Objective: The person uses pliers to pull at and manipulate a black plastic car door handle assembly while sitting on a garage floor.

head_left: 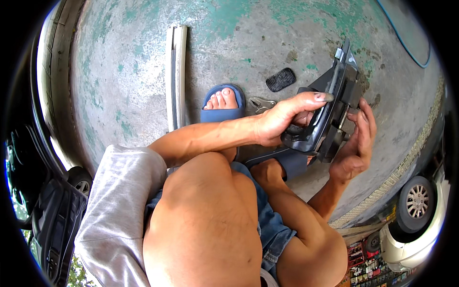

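A long black plastic car part [330, 105] with a raised rim and a small metal piece at its far end is held up in front of my right knee. My left hand [287, 117] grips it from the left, thumb lying along its upper face and the other fingers mostly hidden behind it. On the other side, my right hand [356, 143] is curled against the part's right edge with fingertips touching it; the right thumb is hidden. Below on the floor lie a black ribbed pad [280, 79] and metal locking pliers [261, 104], partly covered by my left wrist.
A long pale strip with a dark groove [177, 76] lies on the worn grey-green concrete floor [129, 62], left of my blue sandal [222, 115]. A blue hose [406, 50] curves at the far right. Cars stand at both sides, one wheel [417, 203] showing at lower right.
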A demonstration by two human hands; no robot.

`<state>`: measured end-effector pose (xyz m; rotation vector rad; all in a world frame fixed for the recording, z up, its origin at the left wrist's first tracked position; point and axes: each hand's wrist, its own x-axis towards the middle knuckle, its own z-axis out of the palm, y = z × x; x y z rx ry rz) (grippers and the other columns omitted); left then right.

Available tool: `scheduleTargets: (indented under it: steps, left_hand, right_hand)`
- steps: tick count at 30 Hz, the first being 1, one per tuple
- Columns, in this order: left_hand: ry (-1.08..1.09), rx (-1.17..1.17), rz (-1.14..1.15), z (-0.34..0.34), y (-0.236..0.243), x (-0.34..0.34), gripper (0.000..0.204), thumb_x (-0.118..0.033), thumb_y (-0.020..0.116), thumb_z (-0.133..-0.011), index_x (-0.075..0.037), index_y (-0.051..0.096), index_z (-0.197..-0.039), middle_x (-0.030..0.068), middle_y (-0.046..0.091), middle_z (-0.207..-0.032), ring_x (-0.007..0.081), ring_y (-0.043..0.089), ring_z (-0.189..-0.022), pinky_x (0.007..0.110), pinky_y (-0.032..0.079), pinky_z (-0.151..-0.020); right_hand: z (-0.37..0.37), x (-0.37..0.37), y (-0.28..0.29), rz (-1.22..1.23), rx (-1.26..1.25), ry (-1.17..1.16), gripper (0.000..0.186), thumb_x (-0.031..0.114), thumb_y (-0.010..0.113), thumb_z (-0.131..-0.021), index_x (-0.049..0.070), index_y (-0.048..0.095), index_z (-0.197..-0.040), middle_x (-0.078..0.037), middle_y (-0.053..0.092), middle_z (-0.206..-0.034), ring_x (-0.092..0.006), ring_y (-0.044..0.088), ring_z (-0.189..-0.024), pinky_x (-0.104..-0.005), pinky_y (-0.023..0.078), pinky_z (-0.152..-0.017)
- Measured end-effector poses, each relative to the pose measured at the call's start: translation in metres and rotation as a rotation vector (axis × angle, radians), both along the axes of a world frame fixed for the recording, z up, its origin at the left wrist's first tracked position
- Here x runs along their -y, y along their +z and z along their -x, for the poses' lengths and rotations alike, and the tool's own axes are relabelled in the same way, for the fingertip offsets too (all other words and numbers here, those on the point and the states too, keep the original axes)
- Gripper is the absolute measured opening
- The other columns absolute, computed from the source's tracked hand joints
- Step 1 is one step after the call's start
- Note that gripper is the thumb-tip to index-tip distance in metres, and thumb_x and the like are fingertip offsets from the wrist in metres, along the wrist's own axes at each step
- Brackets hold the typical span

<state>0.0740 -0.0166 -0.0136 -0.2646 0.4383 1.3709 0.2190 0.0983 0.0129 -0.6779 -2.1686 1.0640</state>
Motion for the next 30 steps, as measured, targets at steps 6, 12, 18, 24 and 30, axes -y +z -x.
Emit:
scheduleTargets:
  steps: [6,12,18,24,30]
  left_hand:
    - [-0.023,-0.04,-0.026,0.0,-0.001,0.001,0.047,-0.05,0.053,-0.098,-0.004,0.062,-0.101,0.0116,0.068,-0.077,0.0214,0.068,-0.059,0.035,0.059,-0.052]
    - [0.007,-0.02,0.052,-0.002,-0.001,-0.002,0.041,-0.048,0.057,-0.097,-0.007,0.062,-0.099,0.006,0.067,-0.077,0.0139,0.063,-0.057,0.026,0.052,-0.053]
    - [0.042,-0.024,0.126,0.001,0.007,-0.006,0.039,-0.048,0.057,-0.097,-0.01,0.062,-0.099,-0.0007,0.062,-0.071,0.009,0.059,-0.057,0.024,0.047,-0.052]
    - [0.122,0.008,0.192,0.005,0.0,-0.006,0.029,-0.045,0.06,-0.097,-0.015,0.06,-0.099,-0.0054,0.053,-0.063,0.0055,0.048,-0.051,0.025,0.044,-0.049]
    - [0.11,-0.033,0.144,-0.001,-0.02,-0.001,0.047,-0.045,0.052,-0.099,-0.009,0.054,-0.128,0.0149,0.069,-0.11,0.0323,0.071,-0.098,0.045,0.058,-0.086]
  right_hand:
    - [0.013,-0.003,0.024,-0.232,0.202,0.129,0.082,0.071,0.032,-0.097,0.002,0.07,-0.119,-0.026,0.056,-0.134,-0.0369,0.054,-0.121,-0.0394,0.048,-0.089]
    - [0.004,-0.004,0.017,-0.115,0.111,0.036,0.08,0.07,0.034,-0.098,0.002,0.071,-0.117,-0.026,0.055,-0.135,-0.0365,0.054,-0.121,-0.0386,0.048,-0.086]
    - [0.002,-0.007,0.02,-0.185,0.272,0.129,0.073,0.051,0.019,-0.107,-0.005,0.064,-0.123,-0.027,0.054,-0.136,-0.0376,0.054,-0.126,-0.0437,0.042,-0.106]
    - [-0.015,-0.032,0.003,0.115,0.217,-0.222,0.039,0.027,0.044,-0.107,-0.001,0.067,-0.121,-0.014,0.066,-0.124,-0.0241,0.06,-0.115,-0.0336,0.049,-0.09]
    - [-0.052,-0.076,-0.029,0.017,0.764,-0.519,0.04,0.035,0.065,-0.096,0.008,0.066,-0.126,-0.011,0.068,-0.118,-0.0212,0.064,-0.101,-0.0322,0.05,-0.085]
